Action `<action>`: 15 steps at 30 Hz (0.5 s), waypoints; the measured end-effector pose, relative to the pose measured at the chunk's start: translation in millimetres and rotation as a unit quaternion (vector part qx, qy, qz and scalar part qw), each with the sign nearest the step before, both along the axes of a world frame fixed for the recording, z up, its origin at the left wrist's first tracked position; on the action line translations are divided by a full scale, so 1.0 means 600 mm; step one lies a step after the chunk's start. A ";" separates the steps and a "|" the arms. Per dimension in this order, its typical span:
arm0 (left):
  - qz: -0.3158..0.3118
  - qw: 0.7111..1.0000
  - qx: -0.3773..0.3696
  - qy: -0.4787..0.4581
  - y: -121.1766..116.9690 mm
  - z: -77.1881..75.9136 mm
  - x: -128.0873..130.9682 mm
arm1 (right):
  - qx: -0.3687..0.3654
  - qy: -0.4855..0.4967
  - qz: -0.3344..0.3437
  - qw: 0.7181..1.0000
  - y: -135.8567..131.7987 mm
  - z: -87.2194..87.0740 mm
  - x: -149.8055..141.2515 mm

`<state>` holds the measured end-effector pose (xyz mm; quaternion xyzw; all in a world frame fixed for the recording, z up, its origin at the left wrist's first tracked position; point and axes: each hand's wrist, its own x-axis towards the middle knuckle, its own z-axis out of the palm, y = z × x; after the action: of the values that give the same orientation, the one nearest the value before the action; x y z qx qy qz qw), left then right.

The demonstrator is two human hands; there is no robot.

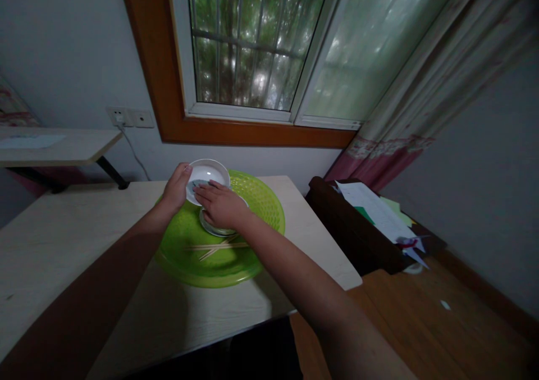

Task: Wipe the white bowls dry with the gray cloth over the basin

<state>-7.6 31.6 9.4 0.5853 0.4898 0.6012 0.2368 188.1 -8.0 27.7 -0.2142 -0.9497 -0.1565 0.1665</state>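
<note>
A white bowl (213,169) is tilted toward me above a round green plastic basket (265,206). My left hand (177,186) grips its left rim, thumb on the near side. My right hand (221,200) reaches across with fingers stretched out over the bowl's inside. By the fingertips there is a grey-blue patch in the bowl, perhaps a printed pattern; I cannot make it out. Beneath the right hand, another bowl (214,231) sits in the basket, mostly covered. Several wooden chopsticks (219,246) lie crossed in the basket, nearer to me.
The basket stands on a pale wooden table (303,223). At the left is a raised shelf (84,152) on black legs. A cable (135,152) hangs from a wall socket. Right of the table, papers (374,206) lie on a dark brown piece of furniture (337,228).
</note>
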 end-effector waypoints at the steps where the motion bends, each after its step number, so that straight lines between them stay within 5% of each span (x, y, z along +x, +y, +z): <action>1: -0.017 1.000 -0.002 -0.006 0.002 -0.001 0.002 | 0.010 0.005 -0.013 1.000 -0.001 0.001 -0.001; 7: -0.080 0.994 -0.043 -0.059 -0.001 0.002 0.015 | 0.019 0.055 -0.111 0.992 0.002 -0.003 -0.007; 15: 0.023 0.999 -0.021 -0.043 -0.007 0.005 0.003 | 0.028 0.006 -0.141 0.990 -0.006 0.014 -0.007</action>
<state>-6.1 27.3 12.2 0.5422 0.5051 0.6206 0.2565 184.0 -11.4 36.2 -0.3424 -0.9041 -0.2037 0.1542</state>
